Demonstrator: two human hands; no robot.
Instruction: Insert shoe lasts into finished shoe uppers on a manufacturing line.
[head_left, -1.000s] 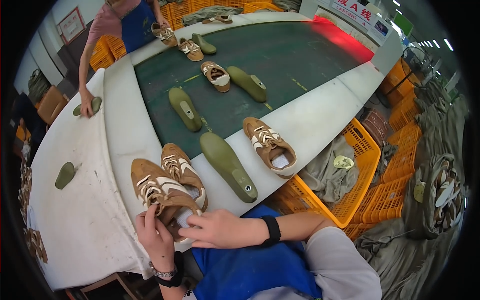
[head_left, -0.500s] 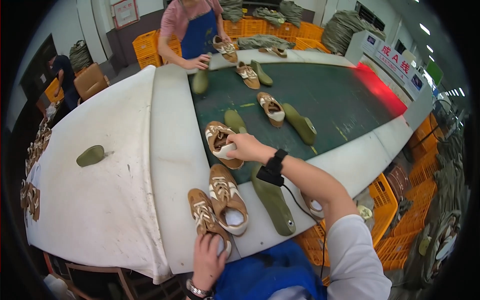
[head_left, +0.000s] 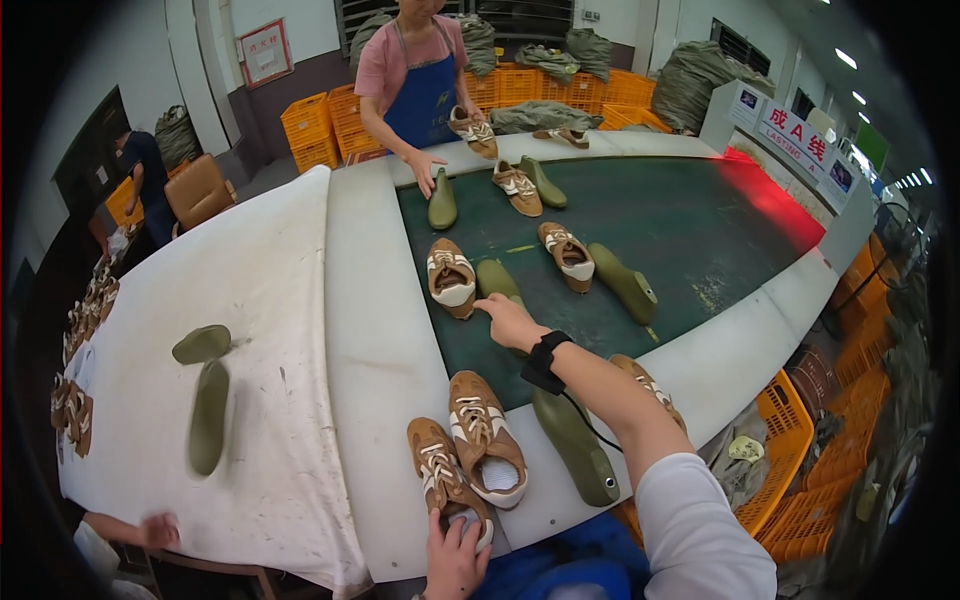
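Observation:
My left hand (head_left: pixel 456 556) has its fingers bent over the heel opening of a brown sneaker with white laces (head_left: pixel 436 462) on the white table edge. Touching that shoe is a second brown sneaker (head_left: pixel 485 425), with white stuffing inside. My right hand (head_left: pixel 512 322) reaches over the dark green belt, index finger stretched out and nothing held. Its fingertip is close to the white heel of another brown sneaker (head_left: pixel 450 268); contact is unclear. A green shoe last (head_left: pixel 497 280) lies beside that sneaker, partly hidden by my hand. Another green last (head_left: pixel 575 450) lies below my right forearm.
Across the belt (head_left: pixel 690 240), a person in a blue apron (head_left: pixel 422 105) holds a sneaker and touches a green last (head_left: pixel 442 205). Two green lasts (head_left: pixel 207 420) are over the white cloth (head_left: pixel 270 300). Another person's hand (head_left: pixel 158 530) shows lower left. Orange crates (head_left: pixel 780 450) stand right.
My right hand has let go of the sneaker on the belt, which now sits straighter. A second last has appeared over the cloth, and another person's hand at lower left. The view has shifted.

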